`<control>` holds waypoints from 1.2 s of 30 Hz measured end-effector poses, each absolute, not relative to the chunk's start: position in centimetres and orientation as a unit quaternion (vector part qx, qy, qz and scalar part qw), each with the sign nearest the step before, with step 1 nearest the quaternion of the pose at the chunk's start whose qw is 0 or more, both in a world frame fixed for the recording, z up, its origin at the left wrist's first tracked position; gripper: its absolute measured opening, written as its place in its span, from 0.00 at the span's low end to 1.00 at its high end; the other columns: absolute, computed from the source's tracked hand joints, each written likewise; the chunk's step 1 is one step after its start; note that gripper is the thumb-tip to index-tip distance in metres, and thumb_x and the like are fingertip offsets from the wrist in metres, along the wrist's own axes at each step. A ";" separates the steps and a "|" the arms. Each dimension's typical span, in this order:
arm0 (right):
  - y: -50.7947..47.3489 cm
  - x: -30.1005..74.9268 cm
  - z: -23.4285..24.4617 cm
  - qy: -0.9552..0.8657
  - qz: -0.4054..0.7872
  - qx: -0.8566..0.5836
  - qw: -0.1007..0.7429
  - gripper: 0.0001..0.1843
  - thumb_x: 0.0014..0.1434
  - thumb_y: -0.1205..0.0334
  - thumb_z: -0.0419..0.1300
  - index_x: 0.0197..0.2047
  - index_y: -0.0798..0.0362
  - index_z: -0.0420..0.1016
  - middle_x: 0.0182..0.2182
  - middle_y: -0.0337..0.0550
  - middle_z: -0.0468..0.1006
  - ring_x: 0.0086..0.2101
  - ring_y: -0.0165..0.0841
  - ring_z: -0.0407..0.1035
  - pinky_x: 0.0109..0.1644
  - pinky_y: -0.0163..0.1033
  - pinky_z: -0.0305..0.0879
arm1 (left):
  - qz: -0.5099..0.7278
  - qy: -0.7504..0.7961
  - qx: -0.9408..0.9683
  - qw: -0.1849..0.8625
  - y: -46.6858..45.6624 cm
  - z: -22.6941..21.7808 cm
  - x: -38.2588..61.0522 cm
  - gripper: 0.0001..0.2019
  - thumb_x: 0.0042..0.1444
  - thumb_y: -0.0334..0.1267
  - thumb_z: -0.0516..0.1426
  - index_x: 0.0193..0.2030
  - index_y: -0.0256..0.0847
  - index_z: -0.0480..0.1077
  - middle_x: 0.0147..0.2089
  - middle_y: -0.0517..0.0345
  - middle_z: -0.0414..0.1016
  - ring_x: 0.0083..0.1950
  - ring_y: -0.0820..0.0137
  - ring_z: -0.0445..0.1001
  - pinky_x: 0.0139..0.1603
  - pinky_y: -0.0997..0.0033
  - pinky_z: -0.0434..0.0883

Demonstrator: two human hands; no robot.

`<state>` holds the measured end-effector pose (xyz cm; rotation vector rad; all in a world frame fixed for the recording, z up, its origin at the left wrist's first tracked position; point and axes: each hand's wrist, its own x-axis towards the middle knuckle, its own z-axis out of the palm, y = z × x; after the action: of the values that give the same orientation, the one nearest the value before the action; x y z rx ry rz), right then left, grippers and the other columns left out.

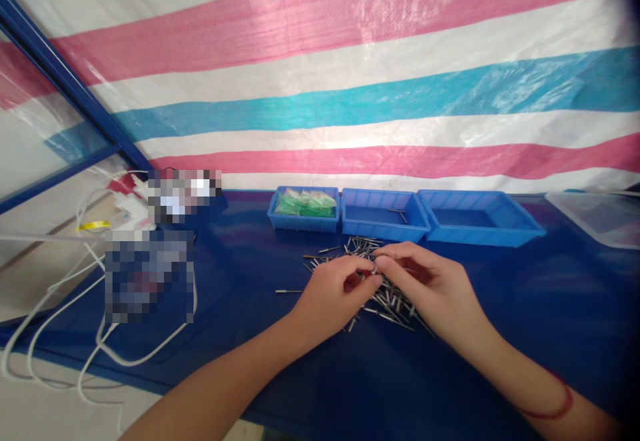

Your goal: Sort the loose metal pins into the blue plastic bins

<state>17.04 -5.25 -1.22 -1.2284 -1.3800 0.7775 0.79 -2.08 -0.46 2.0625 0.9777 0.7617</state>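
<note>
A loose pile of thin metal blind rivets (395, 298) lies on the blue table, with pins pointing every way. Over the pile, my left hand (333, 291) and my right hand (435, 281) meet at the fingertips. Both are closed in a pinch around a small silver piece (375, 268), which looks like one of the rivets; fingers cover most of it. One single rivet (289, 291) rests apart, left of my left hand. Just behind the pile stands a blue bin (385, 231) with a few rivets inside.
Left of that bin, another blue bin (303, 224) holds green and clear small packets (306, 204). A third blue bin (487, 234) and a clear plastic lid (595, 218) are to the right. White cables (145, 361) loop over the table's left side. A striped sheet (320, 108) hangs behind.
</note>
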 end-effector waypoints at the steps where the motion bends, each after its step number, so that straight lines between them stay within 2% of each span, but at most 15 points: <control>1: -5.3 17.1 -1.2 -0.591 0.321 -0.512 0.534 0.07 0.57 0.57 0.62 0.36 0.50 0.78 0.34 0.43 0.79 0.35 0.34 0.74 0.38 0.37 0.73 | 0.293 0.372 0.804 0.360 -2.1 -0.5 0.8 0.11 0.59 0.41 0.56 0.41 0.37 0.74 0.33 0.57 0.76 0.30 0.74 0.69 0.33 0.76 0.65; 6: -5.5 17.3 -0.6 -0.671 0.281 -0.470 0.500 0.07 0.60 0.61 0.58 0.40 0.48 0.78 0.36 0.44 0.77 0.37 0.33 0.73 0.38 0.37 0.71 | 0.297 0.370 0.798 0.373 -2.0 -0.4 0.7 0.12 0.61 0.43 0.53 0.39 0.37 0.74 0.31 0.58 0.73 0.30 0.74 0.67 0.33 0.75 0.64; 10: -5.5 17.7 -0.4 -0.715 0.217 -0.463 0.478 0.10 0.62 0.63 0.56 0.45 0.48 0.77 0.38 0.45 0.76 0.38 0.34 0.72 0.39 0.38 0.70 | 0.316 0.398 0.764 0.398 -1.5 -0.5 0.3 0.10 0.58 0.43 0.57 0.38 0.37 0.71 0.31 0.60 0.71 0.29 0.75 0.66 0.33 0.76 0.64; 14: -5.2 18.1 -0.5 -0.733 0.180 -0.482 0.445 0.11 0.62 0.62 0.55 0.45 0.50 0.77 0.40 0.47 0.76 0.38 0.35 0.72 0.40 0.39 0.69 | 0.339 0.410 0.741 0.408 -1.2 -0.1 -0.2 0.09 0.57 0.42 0.57 0.36 0.38 0.68 0.31 0.61 0.70 0.31 0.75 0.67 0.33 0.77 0.65; 16: -4.8 18.3 -0.6 -0.736 0.203 -0.488 0.424 0.11 0.62 0.60 0.54 0.41 0.50 0.78 0.38 0.47 0.76 0.38 0.36 0.72 0.40 0.40 0.68 | 0.344 0.412 0.738 0.408 -1.1 0.2 -0.2 0.10 0.58 0.43 0.56 0.37 0.38 0.68 0.32 0.61 0.70 0.32 0.75 0.67 0.33 0.77 0.65; 19: -3.9 18.6 -0.7 -0.682 0.255 -0.523 0.442 0.13 0.62 0.55 0.55 0.36 0.51 0.78 0.34 0.46 0.76 0.35 0.35 0.70 0.38 0.39 0.67 | 0.351 0.409 0.739 0.405 -0.9 0.4 -0.4 0.13 0.60 0.44 0.54 0.47 0.39 0.68 0.35 0.60 0.71 0.31 0.75 0.68 0.33 0.77 0.66; 22: -2.6 19.3 -0.9 -0.541 0.336 -0.573 0.516 0.16 0.59 0.49 0.57 0.37 0.52 0.77 0.24 0.39 0.69 0.24 0.29 0.61 0.26 0.35 0.58 | 0.362 0.426 0.733 0.388 -0.1 0.4 -0.9 0.18 0.62 0.44 0.51 0.55 0.40 0.64 0.38 0.58 0.71 0.30 0.76 0.68 0.32 0.76 0.66; 24: -1.7 20.0 -1.0 -0.450 0.405 -0.562 0.564 0.17 0.56 0.47 0.60 0.38 0.53 0.77 0.22 0.35 0.62 0.19 0.25 0.52 0.20 0.33 0.49 | 0.356 0.447 0.742 0.352 0.7 0.2 -1.3 0.17 0.62 0.43 0.50 0.55 0.39 0.65 0.38 0.57 0.72 0.30 0.75 0.68 0.33 0.75 0.67; 26: -0.9 20.6 -0.9 -0.397 0.457 -0.528 0.596 0.18 0.54 0.47 0.62 0.39 0.53 0.77 0.24 0.35 0.62 0.19 0.22 0.47 0.19 0.33 0.44 | 0.329 0.457 0.771 0.298 1.5 0.0 -1.9 0.15 0.62 0.40 0.50 0.52 0.39 0.69 0.39 0.56 0.74 0.32 0.73 0.70 0.38 0.73 0.68; 29: -0.5 21.2 -0.9 -0.365 0.498 -0.502 0.606 0.19 0.53 0.47 0.62 0.42 0.52 0.76 0.28 0.36 0.65 0.19 0.22 0.48 0.18 0.32 0.44 | 0.265 0.449 0.827 0.211 2.6 -0.5 -2.5 0.13 0.61 0.33 0.49 0.46 0.38 0.73 0.42 0.53 0.76 0.41 0.69 0.73 0.46 0.70 0.67; 31: -0.7 21.3 -1.0 -0.359 0.510 -0.504 0.598 0.19 0.53 0.47 0.62 0.42 0.51 0.76 0.28 0.36 0.65 0.19 0.22 0.49 0.18 0.32 0.46 | 0.219 0.438 0.855 0.169 3.1 -0.7 -2.8 0.13 0.60 0.31 0.50 0.44 0.38 0.74 0.43 0.52 0.75 0.43 0.67 0.73 0.48 0.69 0.67; 36: -1.9 20.6 -1.3 -0.395 0.504 -0.528 0.558 0.19 0.55 0.48 0.60 0.41 0.55 0.75 0.28 0.38 0.66 0.20 0.22 0.50 0.19 0.33 0.46 | 0.139 0.416 0.887 0.144 3.5 -1.0 -2.9 0.13 0.62 0.39 0.51 0.45 0.42 0.76 0.43 0.54 0.74 0.42 0.68 0.73 0.46 0.72 0.68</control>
<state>20.55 -1.89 -1.26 -1.2459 -0.9306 1.1885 -2.92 3.54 -1.02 2.5562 1.1988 0.4019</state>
